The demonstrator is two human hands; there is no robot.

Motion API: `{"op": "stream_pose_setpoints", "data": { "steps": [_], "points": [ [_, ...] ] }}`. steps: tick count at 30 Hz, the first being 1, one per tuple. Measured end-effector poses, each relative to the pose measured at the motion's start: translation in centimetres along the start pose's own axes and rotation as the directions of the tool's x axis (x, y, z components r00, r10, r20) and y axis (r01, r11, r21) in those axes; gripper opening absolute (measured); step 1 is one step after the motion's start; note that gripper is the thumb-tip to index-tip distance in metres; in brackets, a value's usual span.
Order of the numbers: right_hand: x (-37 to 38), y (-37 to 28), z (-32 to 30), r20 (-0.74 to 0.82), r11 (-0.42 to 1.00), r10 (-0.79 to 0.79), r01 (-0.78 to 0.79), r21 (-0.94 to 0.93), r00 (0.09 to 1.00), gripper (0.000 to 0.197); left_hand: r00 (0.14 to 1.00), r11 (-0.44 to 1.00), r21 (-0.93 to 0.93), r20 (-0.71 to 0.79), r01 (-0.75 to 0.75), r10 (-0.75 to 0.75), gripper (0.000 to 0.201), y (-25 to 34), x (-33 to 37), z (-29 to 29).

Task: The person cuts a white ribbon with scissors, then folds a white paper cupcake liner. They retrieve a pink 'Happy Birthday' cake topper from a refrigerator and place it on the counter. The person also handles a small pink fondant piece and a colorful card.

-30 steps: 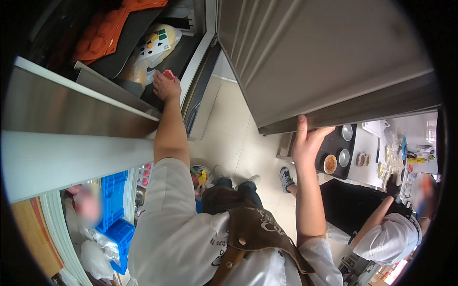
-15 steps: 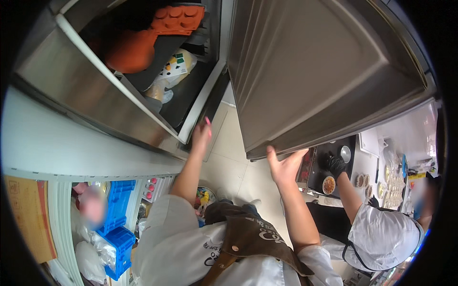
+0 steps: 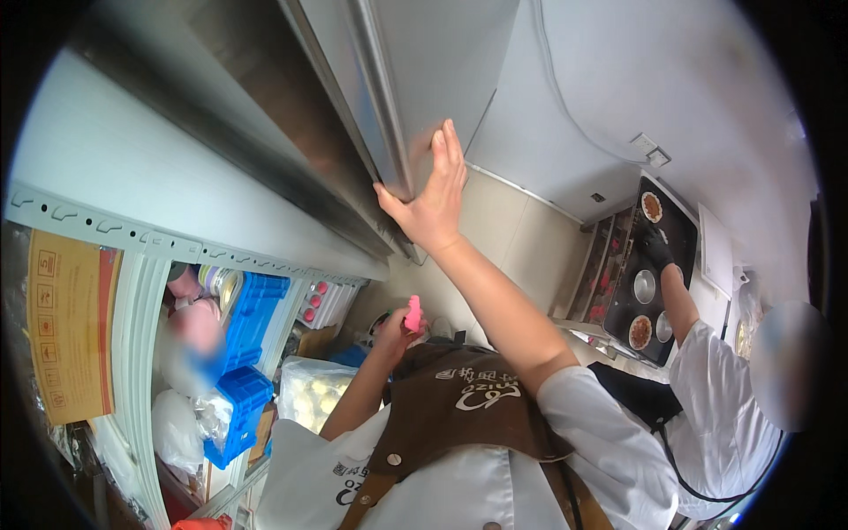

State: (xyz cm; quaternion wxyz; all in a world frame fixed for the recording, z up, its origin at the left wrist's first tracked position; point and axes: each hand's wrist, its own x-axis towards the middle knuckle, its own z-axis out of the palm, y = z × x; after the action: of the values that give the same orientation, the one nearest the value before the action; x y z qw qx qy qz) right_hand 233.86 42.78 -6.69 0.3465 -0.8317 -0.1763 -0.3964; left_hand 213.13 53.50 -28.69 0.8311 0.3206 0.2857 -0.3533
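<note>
Head view only. Right hand point(image 3: 431, 190) upper centre of frame, fingers straight and pressed together, palm flat against the edge of the steel door point(image 3: 415, 71), thumb hooked round the door's lower corner. Door fills the top centre, its rounded edge running down to the hand.

Left hand point(image 3: 395, 332) centre frame, lower down near the chest, closed round a small pink thing point(image 3: 412, 314) that sticks up out of the fist; what it is, cannot tell.

Brown apron point(image 3: 459, 415) over a white shirt at bottom centre.

Left of frame: white shelf rack point(image 3: 141, 291) with blue crates point(image 3: 252, 309) stacked one over another, a cardboard box point(image 3: 66, 327) at far left, clear plastic bags point(image 3: 177, 424) lower left, a bag of pale round buns point(image 3: 309, 397) just beside the left forearm.

Right of frame: another person in white, their gloved hand point(image 3: 658, 252) on a black tray point(image 3: 640, 274) holding small round dishes point(image 3: 645, 287).
</note>
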Motion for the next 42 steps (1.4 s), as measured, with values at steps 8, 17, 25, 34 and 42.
{"op": "stream_pose_setpoints", "data": {
  "steps": [8,17,25,34,42],
  "points": [
    [0.2,0.0,2.9,-0.005,0.999,-0.042,0.042,-0.021,0.999,0.114,0.99,0.983,-0.117,0.008,-0.138,0.14,0.042,3.6,-3.8,0.0],
    [2.1,0.8,-6.2,0.495,0.993,0.04,-0.088,0.075,0.868,0.098,0.931,0.941,0.087,0.198,-0.328,0.306,0.045,7.4,-5.1,8.3],
    [-13.5,-2.7,-24.9,0.559,0.224,0.711,-0.891,0.394,0.426,0.057,0.478,0.062,0.545,0.669,-0.836,0.569,0.062,2.5,-8.0,21.7],
    [-29.2,-15.9,-45.0,0.088,0.24,0.909,-0.683,0.69,0.408,0.024,0.409,0.136,0.413,0.911,-0.901,-0.053,0.057,-14.3,-21.4,28.7],
    [-44.0,-34.0,-65.3,-0.138,0.341,0.937,-0.762,0.55,0.321,0.017,0.287,0.37,0.727,0.606,-0.579,-0.742,0.024,-36.1,-32.2,32.0]
  ]
}}
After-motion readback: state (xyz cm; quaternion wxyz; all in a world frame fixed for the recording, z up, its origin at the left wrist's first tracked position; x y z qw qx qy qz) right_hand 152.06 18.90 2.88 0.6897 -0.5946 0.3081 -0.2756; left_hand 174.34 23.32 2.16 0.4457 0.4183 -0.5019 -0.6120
